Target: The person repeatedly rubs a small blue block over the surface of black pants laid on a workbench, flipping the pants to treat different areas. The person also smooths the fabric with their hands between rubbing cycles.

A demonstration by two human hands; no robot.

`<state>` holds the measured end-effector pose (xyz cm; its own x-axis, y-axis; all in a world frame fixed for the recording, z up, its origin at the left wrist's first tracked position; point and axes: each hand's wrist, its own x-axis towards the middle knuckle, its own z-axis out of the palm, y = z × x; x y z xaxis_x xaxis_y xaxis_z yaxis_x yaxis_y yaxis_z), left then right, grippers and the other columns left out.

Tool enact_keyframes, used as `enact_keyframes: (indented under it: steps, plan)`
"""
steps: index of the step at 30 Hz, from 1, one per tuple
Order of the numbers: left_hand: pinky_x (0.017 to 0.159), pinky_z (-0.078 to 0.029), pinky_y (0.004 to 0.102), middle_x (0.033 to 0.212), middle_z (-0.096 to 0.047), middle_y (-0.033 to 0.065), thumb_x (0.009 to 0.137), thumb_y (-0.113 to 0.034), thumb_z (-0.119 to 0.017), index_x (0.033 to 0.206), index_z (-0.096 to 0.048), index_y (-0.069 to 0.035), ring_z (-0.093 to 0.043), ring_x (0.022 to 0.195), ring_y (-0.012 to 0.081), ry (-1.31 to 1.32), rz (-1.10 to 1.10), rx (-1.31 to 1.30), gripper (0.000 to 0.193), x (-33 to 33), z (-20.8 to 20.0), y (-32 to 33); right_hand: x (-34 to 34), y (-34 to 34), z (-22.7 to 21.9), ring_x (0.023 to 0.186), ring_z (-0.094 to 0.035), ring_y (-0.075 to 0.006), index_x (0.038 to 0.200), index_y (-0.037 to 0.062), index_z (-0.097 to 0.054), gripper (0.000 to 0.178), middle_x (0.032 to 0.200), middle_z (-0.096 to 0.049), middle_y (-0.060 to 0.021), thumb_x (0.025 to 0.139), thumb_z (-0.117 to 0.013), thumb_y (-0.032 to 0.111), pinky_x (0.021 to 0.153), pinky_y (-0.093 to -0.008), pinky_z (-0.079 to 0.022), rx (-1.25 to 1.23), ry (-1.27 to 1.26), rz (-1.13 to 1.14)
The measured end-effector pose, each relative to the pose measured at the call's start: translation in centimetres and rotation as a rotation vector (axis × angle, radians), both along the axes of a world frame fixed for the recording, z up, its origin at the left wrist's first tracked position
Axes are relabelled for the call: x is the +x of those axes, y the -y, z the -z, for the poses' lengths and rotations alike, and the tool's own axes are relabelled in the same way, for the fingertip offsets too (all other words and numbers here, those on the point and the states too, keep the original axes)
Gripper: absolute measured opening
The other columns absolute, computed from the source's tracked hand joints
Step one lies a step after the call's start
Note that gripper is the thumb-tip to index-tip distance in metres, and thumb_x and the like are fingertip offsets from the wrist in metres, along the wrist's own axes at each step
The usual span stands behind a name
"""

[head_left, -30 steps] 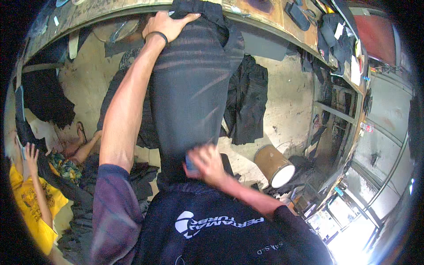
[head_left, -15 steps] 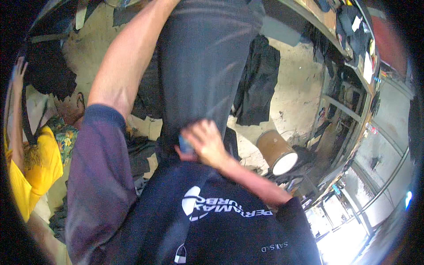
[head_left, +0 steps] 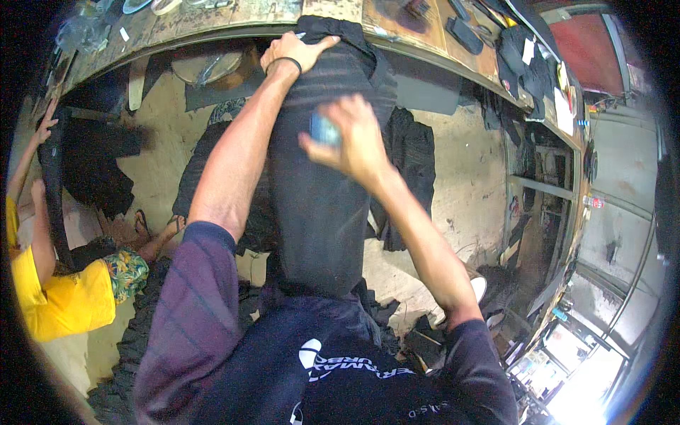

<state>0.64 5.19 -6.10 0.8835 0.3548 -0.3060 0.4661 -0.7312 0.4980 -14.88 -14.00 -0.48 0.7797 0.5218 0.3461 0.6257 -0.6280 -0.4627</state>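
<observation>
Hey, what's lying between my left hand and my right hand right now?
Only a bare stretch of the black cloth shows between your left hand and right hand, which holds a blue object, in the head view.

On one person here I count one left hand, one right hand, one wristband and one blue object; one long dark cloth over the near edge of one worktop; toward its left corner, one crumpled plastic bag and one cream ring; off its left end, one co-worker in yellow
</observation>
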Motion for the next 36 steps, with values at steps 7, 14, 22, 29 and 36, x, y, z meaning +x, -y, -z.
enact_keyframes:
  steps: [7, 14, 22, 29, 36]
  plan:
    - [0.105, -0.057, 0.0484, 0.136, -0.071, 0.025, 0.062, -0.102, -0.065, 0.139, -0.07, -0.003, -0.07, 0.127, 0.0369, 0.011, -0.004, 0.015, 0.126, -0.3, -0.4, 0.0, -3.7, -1.0, 3.6, 0.101, -0.061, -0.0342, 0.099, 0.0102, -0.076, 0.047, 0.096, -0.064, -0.0119, 0.066, -0.093, 0.039, 0.09, -0.0482, -0.051, -0.008, -0.098, -0.159]
    - [0.112, -0.05, 0.0475, 0.152, -0.061, 0.024, 0.081, -0.094, -0.055, 0.151, -0.061, -0.005, -0.061, 0.138, 0.0379, -0.016, 0.082, 0.01, 0.114, -1.2, -2.7, 0.2, -12.1, -0.9, 0.1, 0.11, -0.059, -0.0409, 0.105, 0.0096, -0.073, 0.046, 0.111, -0.064, -0.0158, 0.073, -0.089, 0.039, 0.093, -0.0548, -0.051, -0.078, -0.131, 0.097]
    - [0.119, -0.044, 0.05, 0.148, -0.061, 0.032, 0.069, -0.104, -0.055, 0.144, -0.061, 0.008, -0.055, 0.145, 0.0404, 0.253, -0.139, 0.158, 0.135, -2.2, 3.0, -1.6, -34.2, 7.0, 0.6, 0.126, -0.059, -0.0409, 0.144, 0.0056, -0.059, 0.079, 0.125, -0.066, -0.0178, 0.078, -0.089, 0.036, 0.105, -0.0506, -0.051, 0.214, -0.495, 0.553]
    - [0.112, -0.047, 0.0468, 0.137, -0.069, 0.0285, 0.101, -0.074, -0.051, 0.136, -0.069, 0.001, -0.063, 0.135, 0.0419, 0.36, -0.092, -0.413, 0.084, -13.1, 7.4, -2.9, -39.4, 11.7, 0.3, 0.104, -0.076, -0.0442, 0.12, -0.0021, -0.074, 0.062, 0.104, -0.076, -0.0338, 0.095, -0.072, 0.055, 0.091, -0.0501, -0.057, 0.328, -1.155, 0.575]
    - [0.105, -0.049, 0.056, 0.123, -0.07, 0.0332, 0.111, -0.054, -0.043, 0.123, -0.074, -0.001, -0.066, 0.122, 0.0498, 0.328, -0.091, -0.03, 0.063, -28.6, 2.0, 0.6, -48.4, 17.0, 0.3, 0.075, -0.069, -0.0353, 0.096, -0.0034, -0.071, 0.05, 0.082, -0.072, -0.0241, 0.095, -0.072, 0.047, 0.072, -0.0471, -0.052, 0.142, -0.974, 0.645]
